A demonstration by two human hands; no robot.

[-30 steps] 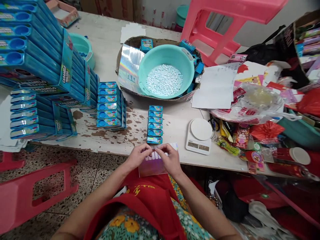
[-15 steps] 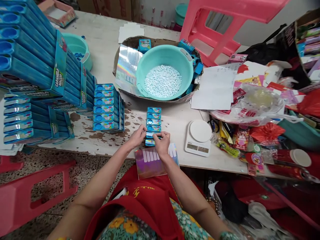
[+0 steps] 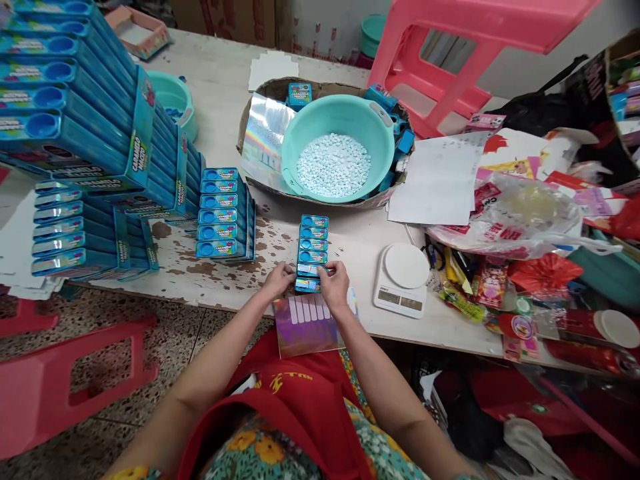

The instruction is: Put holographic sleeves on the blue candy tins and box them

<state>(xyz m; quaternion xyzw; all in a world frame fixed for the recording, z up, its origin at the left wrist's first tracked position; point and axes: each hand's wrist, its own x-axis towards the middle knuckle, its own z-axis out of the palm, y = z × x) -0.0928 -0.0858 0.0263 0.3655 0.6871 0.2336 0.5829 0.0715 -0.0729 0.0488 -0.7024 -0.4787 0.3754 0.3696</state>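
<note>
A short row of small blue candy boxes (image 3: 313, 244) lies on the table in front of me. The two boxes nearest me show shiny faces, and my hands are at either end of the second one (image 3: 307, 270). My left hand (image 3: 280, 280) has its fingers curled together with the tips at that box's left end. Against its right end, my right hand (image 3: 335, 283) presses its thumb and bent fingers. Below the row, a shiny purple holographic sheet (image 3: 305, 333) with pale strips overhangs the table edge, partly covered by my right wrist.
Stacked blue display boxes (image 3: 143, 140) rise at the left, with a smaller stack (image 3: 217, 217) nearer the row. Behind sits a turquoise basin (image 3: 337, 113) of pale candies in a cardboard tray. At the right are a white scale (image 3: 400, 280), papers (image 3: 435, 180) and a pink stool (image 3: 450, 33).
The view has shifted, so everything appears slightly further right. My left hand sits a little lower beside the row. My right hand has moved slightly outward to the box's right end.
</note>
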